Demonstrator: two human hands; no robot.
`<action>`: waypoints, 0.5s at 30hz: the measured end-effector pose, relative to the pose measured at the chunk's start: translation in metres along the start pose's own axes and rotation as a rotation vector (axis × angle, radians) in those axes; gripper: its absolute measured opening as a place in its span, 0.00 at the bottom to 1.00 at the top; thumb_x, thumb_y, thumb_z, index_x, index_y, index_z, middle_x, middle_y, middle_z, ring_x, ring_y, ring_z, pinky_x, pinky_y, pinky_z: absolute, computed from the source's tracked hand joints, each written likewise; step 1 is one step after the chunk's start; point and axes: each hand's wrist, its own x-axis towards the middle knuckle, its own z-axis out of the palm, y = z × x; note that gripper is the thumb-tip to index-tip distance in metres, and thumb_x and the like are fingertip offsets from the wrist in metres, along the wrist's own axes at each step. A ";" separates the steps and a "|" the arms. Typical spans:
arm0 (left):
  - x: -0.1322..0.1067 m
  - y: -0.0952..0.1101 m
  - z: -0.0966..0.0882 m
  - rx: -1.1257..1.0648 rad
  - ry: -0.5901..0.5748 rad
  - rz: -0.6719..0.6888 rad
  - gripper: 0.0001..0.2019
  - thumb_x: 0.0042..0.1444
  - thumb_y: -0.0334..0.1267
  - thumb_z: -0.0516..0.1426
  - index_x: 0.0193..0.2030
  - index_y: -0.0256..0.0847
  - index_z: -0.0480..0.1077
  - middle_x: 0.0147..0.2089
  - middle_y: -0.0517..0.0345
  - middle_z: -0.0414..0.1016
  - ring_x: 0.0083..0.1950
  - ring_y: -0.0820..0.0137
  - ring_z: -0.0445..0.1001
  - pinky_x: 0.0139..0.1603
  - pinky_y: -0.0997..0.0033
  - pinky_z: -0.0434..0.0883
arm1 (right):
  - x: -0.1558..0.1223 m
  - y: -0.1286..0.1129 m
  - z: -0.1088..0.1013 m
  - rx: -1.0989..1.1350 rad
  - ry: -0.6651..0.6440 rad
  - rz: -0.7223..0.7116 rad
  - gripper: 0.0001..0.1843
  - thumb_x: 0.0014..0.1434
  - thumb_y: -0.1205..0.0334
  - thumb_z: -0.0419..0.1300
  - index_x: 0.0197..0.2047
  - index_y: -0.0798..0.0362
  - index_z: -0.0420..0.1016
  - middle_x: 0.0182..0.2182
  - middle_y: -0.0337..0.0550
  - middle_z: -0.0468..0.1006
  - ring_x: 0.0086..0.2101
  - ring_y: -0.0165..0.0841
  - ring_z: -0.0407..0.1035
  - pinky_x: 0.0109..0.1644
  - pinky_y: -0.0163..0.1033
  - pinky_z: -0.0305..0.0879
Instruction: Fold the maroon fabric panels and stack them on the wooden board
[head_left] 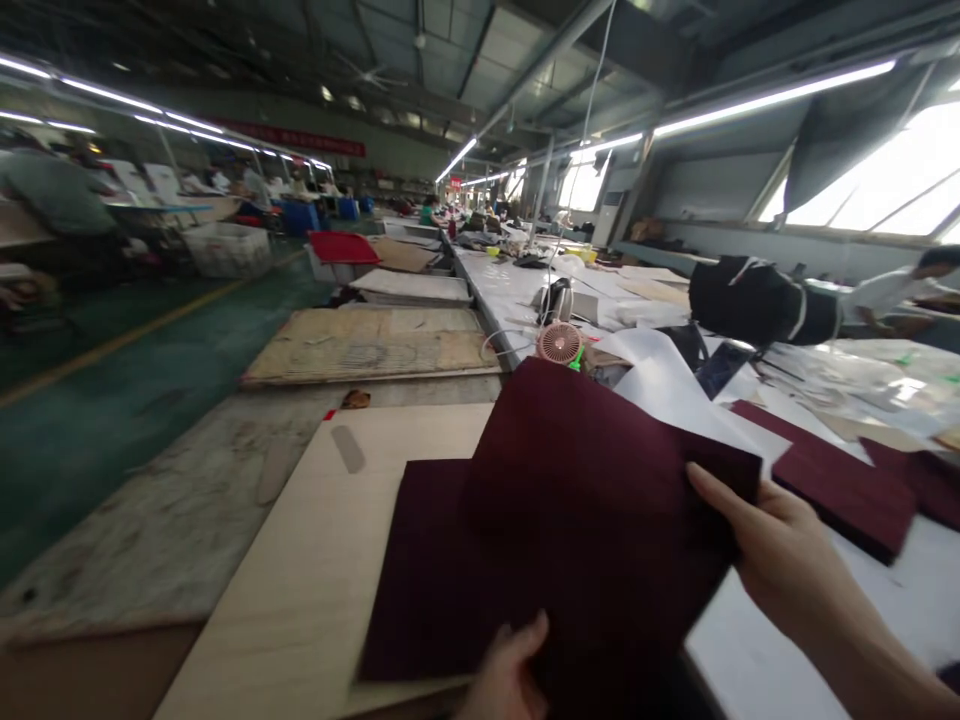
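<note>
A dark maroon fabric panel [592, 470] is raised and curved in front of me. My right hand [780, 540] grips its right edge, thumb on the near face and fingers behind. At the bottom, my left hand [510, 675] is at the panel's lower left part, thumb over the cloth; its other fingers are blurred and partly hidden. Another dark maroon piece [420, 570] lies flat on the pale wooden board [300, 560], partly covered by the raised panel. I cannot tell whether the two are joined.
On the right, a stack of maroon pieces [840, 490] rests on the white table [780, 640]. A small pink fan [560, 343] stands beyond the panel, near white sheeting [652, 370]. A black bundle [757, 300] lies farther back, near a person [900, 290]. Worn boards [375, 340] extend leftward.
</note>
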 end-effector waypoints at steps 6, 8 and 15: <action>-0.028 0.093 -0.049 0.152 0.213 0.210 0.26 0.49 0.38 0.64 0.56 0.35 0.67 0.53 0.46 0.75 0.53 0.59 0.74 0.58 0.56 0.67 | -0.014 0.122 0.026 0.230 0.103 0.381 0.31 0.39 0.53 0.73 0.46 0.56 0.73 0.34 0.46 0.82 0.33 0.43 0.76 0.33 0.43 0.75; -0.034 0.107 -0.074 0.262 0.234 0.222 0.26 0.49 0.40 0.64 0.55 0.36 0.67 0.51 0.47 0.77 0.52 0.59 0.75 0.58 0.56 0.67 | -0.031 0.170 0.033 0.240 0.145 0.499 0.38 0.37 0.51 0.73 0.50 0.55 0.70 0.37 0.46 0.81 0.34 0.44 0.76 0.32 0.43 0.75; -0.025 0.105 -0.160 0.802 0.368 0.139 0.22 0.44 0.47 0.64 0.44 0.36 0.74 0.43 0.52 0.80 0.46 0.58 0.77 0.50 0.63 0.71 | -0.073 0.265 0.041 0.153 0.091 0.802 0.43 0.36 0.48 0.73 0.53 0.53 0.64 0.36 0.47 0.80 0.33 0.45 0.76 0.25 0.41 0.74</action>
